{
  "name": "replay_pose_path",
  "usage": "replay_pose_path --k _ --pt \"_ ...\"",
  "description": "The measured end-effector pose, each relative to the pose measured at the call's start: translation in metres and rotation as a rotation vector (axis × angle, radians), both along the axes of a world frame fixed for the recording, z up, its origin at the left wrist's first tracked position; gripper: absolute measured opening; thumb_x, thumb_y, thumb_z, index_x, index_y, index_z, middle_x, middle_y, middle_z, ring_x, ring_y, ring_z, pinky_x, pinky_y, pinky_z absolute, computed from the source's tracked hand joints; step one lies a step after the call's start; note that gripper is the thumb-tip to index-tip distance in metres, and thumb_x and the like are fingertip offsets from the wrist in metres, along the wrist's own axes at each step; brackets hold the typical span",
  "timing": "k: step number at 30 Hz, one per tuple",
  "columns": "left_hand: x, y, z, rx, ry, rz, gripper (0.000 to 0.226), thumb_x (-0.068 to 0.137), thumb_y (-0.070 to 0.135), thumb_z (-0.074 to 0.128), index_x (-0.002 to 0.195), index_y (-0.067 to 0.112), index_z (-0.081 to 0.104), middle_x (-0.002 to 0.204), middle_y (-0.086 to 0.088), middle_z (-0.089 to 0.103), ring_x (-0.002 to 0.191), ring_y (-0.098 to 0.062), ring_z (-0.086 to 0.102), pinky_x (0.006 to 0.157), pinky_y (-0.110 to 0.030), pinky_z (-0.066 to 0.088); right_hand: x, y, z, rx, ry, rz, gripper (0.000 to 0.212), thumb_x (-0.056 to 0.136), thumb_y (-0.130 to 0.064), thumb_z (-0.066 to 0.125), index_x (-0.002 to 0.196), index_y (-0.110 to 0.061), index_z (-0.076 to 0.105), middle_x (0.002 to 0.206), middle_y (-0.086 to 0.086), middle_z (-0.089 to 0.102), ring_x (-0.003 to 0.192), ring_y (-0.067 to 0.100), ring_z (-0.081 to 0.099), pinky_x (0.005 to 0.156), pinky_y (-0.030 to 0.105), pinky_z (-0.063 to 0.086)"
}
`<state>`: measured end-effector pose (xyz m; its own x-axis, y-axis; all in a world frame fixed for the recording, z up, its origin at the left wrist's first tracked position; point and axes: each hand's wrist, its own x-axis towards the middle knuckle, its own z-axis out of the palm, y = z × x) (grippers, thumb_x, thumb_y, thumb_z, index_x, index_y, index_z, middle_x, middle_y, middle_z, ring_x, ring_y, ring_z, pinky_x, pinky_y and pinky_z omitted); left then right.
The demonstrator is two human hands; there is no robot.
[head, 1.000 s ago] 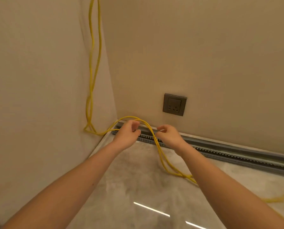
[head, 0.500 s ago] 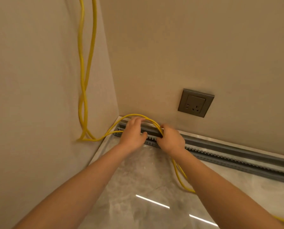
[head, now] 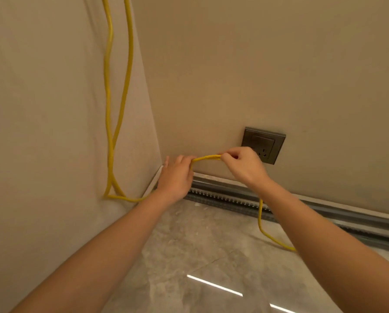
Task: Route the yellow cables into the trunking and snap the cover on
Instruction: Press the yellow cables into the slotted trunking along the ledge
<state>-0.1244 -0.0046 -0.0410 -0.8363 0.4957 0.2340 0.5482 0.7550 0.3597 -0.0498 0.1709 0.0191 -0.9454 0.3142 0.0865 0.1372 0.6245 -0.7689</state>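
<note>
Yellow cables [head: 206,157], thin and bright, gripped as a bundle by left hand [head: 175,177] and pinched by right hand [head: 243,166], hands near each other but apart. Runs almost level there, left to right, slightly arched, above the corner end of the grey slotted trunking [head: 234,197]. Hangs down the left wall in two loose strands, then bends at the bottom toward the left hand. Drops behind the right wrist, crosses the trunking, trails right over the marbled floor [head: 200,245]. Dark wall socket [head: 266,143] just behind the right hand.
</note>
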Motion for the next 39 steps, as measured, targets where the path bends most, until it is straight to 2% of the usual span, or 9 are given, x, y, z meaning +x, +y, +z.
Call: replay_pose_path --k 2,4,10,13,18,23,28,33,39 --pt "-0.001 -0.006 0.001 0.042 -0.076 -0.014 0.030 0.095 0.016 0.045 0.123 0.022 0.051 0.115 -0.004 0.059 0.106 -0.029 0.057 0.097 -0.046 0.042 0.003 0.007 0.013 0.044 0.051 0.002 0.025 0.092 -0.040 0.055 0.090 -0.026 0.076 0.054 -0.007 0.055 0.052 0.011 0.045 0.051 0.031 0.033" --pt "0.000 -0.011 -0.001 0.087 -0.178 0.014 0.028 0.097 0.016 0.042 0.123 0.023 0.051 0.115 -0.001 0.059 0.099 -0.026 0.059 0.084 -0.039 0.048 0.004 0.014 0.023 0.065 0.118 -0.024 0.023 0.090 -0.042 0.058 0.092 -0.027 0.076 0.063 -0.009 0.062 0.059 0.010 0.053 0.055 0.032 0.039" --pt "0.012 -0.006 0.002 0.287 -0.569 -0.025 0.055 0.088 0.056 0.053 0.132 0.028 0.035 0.112 0.005 0.058 0.102 -0.015 0.059 0.093 -0.041 0.047 -0.003 0.023 0.041 -0.038 0.217 -0.110 0.022 0.087 -0.041 0.063 0.091 -0.024 0.076 0.073 -0.007 0.069 0.072 0.014 0.062 0.072 0.043 0.053" --pt "0.020 0.000 0.007 0.117 -0.427 -0.032 0.066 0.092 0.052 0.050 0.144 0.023 0.023 0.113 0.003 0.060 0.101 -0.019 0.060 0.082 -0.037 0.047 -0.003 0.019 0.043 -0.027 0.240 -0.127 0.021 0.088 -0.042 0.061 0.092 -0.025 0.075 0.072 -0.010 0.066 0.072 0.012 0.061 0.071 0.042 0.053" --pt "0.016 -0.003 0.009 -0.009 -0.230 -0.002 0.062 0.103 0.038 0.029 0.153 0.031 -0.005 0.137 -0.010 0.048 0.110 -0.035 0.057 0.086 -0.045 0.048 0.003 0.015 0.031 0.005 0.237 -0.165 0.021 0.088 -0.044 0.056 0.091 -0.031 0.071 0.074 -0.011 0.066 0.077 0.014 0.063 0.069 0.040 0.053" --pt "-0.010 -0.026 0.009 -0.105 -0.114 -0.033 0.051 0.103 0.028 0.032 0.149 0.046 0.017 0.100 -0.005 0.045 0.095 -0.032 0.055 0.081 -0.042 0.047 0.015 0.017 0.025 0.331 0.142 -0.109 0.019 0.085 -0.036 0.055 0.090 -0.031 0.073 0.075 -0.012 0.065 0.078 0.013 0.060 0.062 0.028 0.043" --pt "-0.021 -0.042 0.018 -0.491 0.057 -0.060 0.058 0.100 0.018 0.036 0.146 0.051 0.022 0.106 -0.003 0.042 0.106 -0.025 0.046 0.080 -0.035 0.033 0.022 0.020 0.001 0.816 0.084 0.277 0.024 0.085 -0.031 0.051 0.093 -0.030 0.074 0.097 -0.010 0.069 0.085 0.016 0.064 0.064 0.030 0.052" --pt "-0.017 -0.043 -0.003 -0.615 0.100 -0.126 0.056 0.097 0.023 0.041 0.143 0.052 0.028 0.116 -0.001 0.043 0.116 -0.023 0.040 0.092 -0.036 0.030 0.023 0.020 -0.030 0.868 -0.076 0.463 0.026 0.086 -0.027 0.048 0.097 -0.031 0.072 0.100 -0.007 0.064 0.088 0.022 0.062 0.058 0.026 0.040" --pt "-0.019 -0.049 -0.015 -0.662 0.187 -0.160 0.061 0.096 0.013 0.041 0.144 0.049 0.029 0.122 -0.001 0.042 0.119 -0.023 0.038 0.098 -0.038 0.027 0.018 0.020 -0.045 0.824 -0.114 0.498 0.029 0.091 -0.025 0.049 0.108 -0.033 0.071 0.113 -0.011 0.065 0.098 0.019 0.062 0.069 0.029 0.049"
